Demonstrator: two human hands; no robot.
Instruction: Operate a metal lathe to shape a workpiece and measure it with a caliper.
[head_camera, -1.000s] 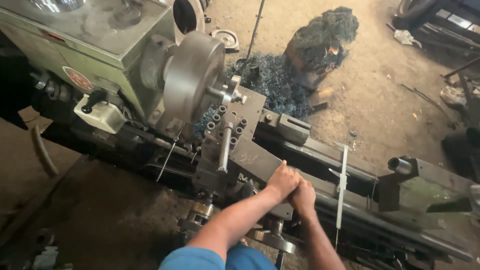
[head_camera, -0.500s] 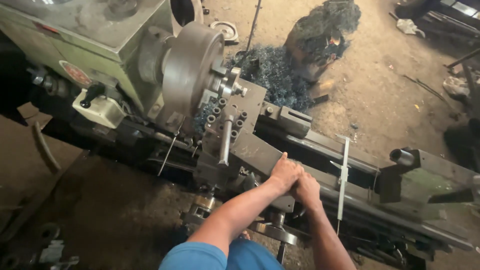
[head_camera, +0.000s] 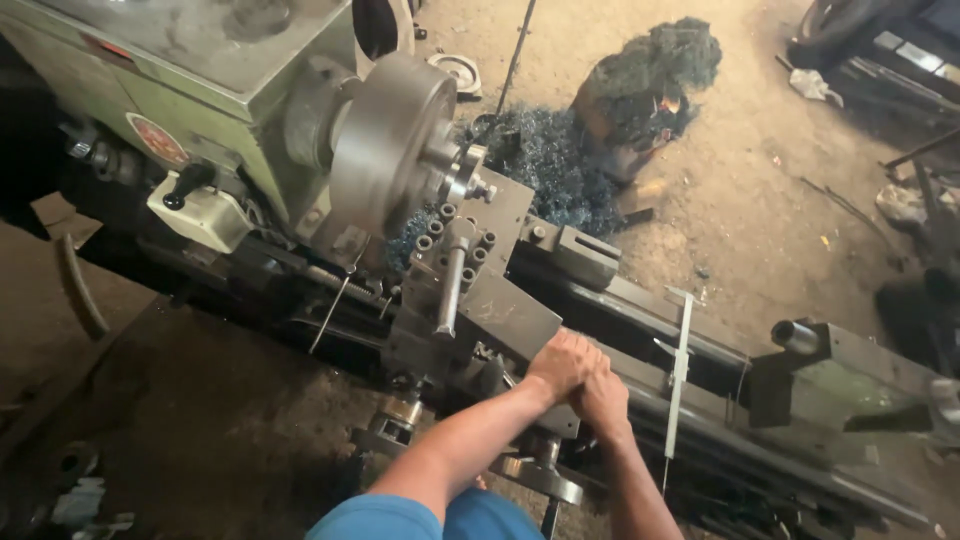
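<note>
Both my hands are clasped together at the near end of the lathe's compound slide (head_camera: 508, 312). My left hand (head_camera: 562, 362) lies on top, with its fingers closed around the slide's crank handle. Just below it, my right hand (head_camera: 602, 402) is wrapped on the same spot. The handle itself is hidden under the hands. The tool post (head_camera: 455, 262), with its ring of bolts, stands further up the slide. It sits close to the big round chuck (head_camera: 390, 140).
The green headstock (head_camera: 200, 80) fills the upper left. A long caliper (head_camera: 681, 350) lies across the bed right of my hands, and the tailstock (head_camera: 850, 372) is at far right. A handwheel (head_camera: 540, 478) sits below my arms. Blue metal swarf (head_camera: 560, 170) is heaped behind the lathe.
My hands stay clasped on the same spot of the slide. The view has shifted slightly, and I see no clear movement of the lathe parts.
</note>
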